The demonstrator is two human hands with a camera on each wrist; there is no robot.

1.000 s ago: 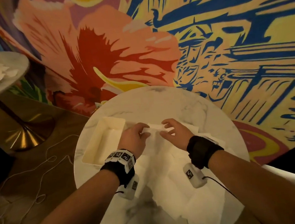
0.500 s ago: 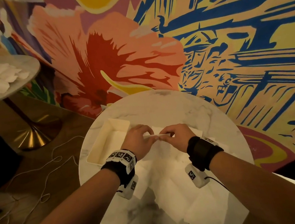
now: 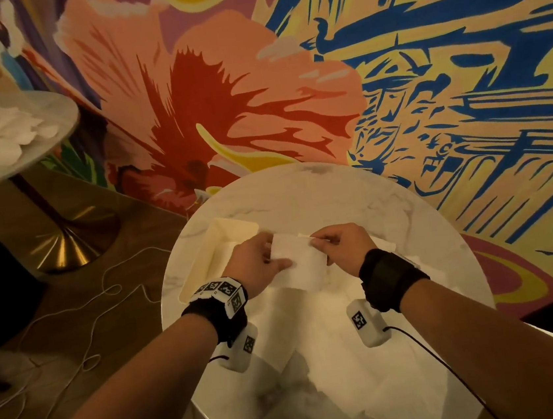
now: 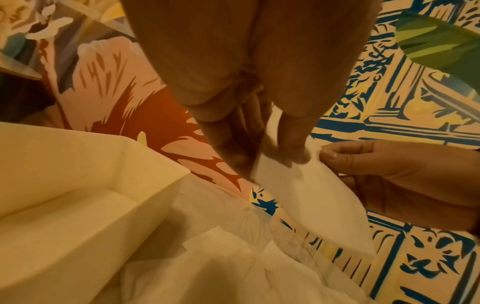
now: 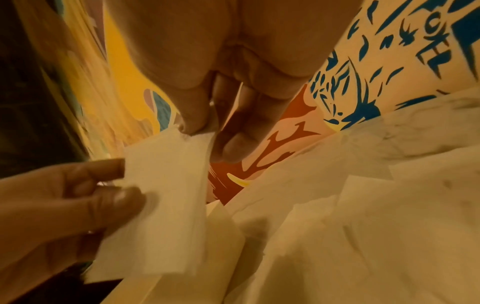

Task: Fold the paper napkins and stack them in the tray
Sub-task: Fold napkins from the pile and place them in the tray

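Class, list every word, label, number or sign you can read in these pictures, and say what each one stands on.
"OTEL": blue painted letters on the wall mural, tilted, in the right wrist view; any letter before the O is unclear.
Wristband tags: black-and-white square codes only, no readable letters or numbers.
Napkin and tray: no print visible.

Bare forearms; each wrist wears a black strap [image 3: 391, 277] carrying a white camera box [image 3: 367, 323] with square black-and-white markers and a thin black cable [image 3: 432, 351].
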